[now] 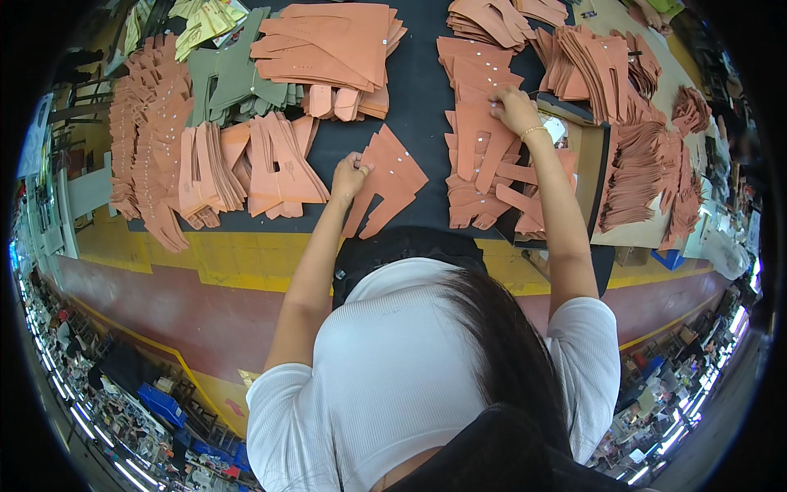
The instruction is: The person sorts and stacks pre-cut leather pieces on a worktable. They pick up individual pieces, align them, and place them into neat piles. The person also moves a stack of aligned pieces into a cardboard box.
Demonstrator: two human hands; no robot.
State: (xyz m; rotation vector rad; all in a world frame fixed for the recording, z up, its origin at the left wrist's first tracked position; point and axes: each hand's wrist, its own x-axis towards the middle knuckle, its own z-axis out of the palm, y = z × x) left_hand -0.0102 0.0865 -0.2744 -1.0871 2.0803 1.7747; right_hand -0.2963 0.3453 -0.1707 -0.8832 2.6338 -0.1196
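My left hand (348, 175) is closed on the left edge of a small fanned stack of orange cut pieces (392, 168), flat shapes like cut leather with small white marks and a slot. These lie over the black table top close to my body. Further right, my right hand (514, 111) reaches forward with its fingers curled at the edge of an orange cut piece (473, 135), which lies on a long overlapping row of similar pieces. The fingertips are partly hidden, but they look pinched on that piece. A thin bracelet circles my right wrist.
Left stand bundled orange pieces (283, 164), a long fanned row (156, 123), green pieces (234, 78) and a large orange stack (328, 41). Right of my right arm are an open dark-edged box (602, 164) and piled orange bundles (639, 172). The black table (418, 107) ends before my body.
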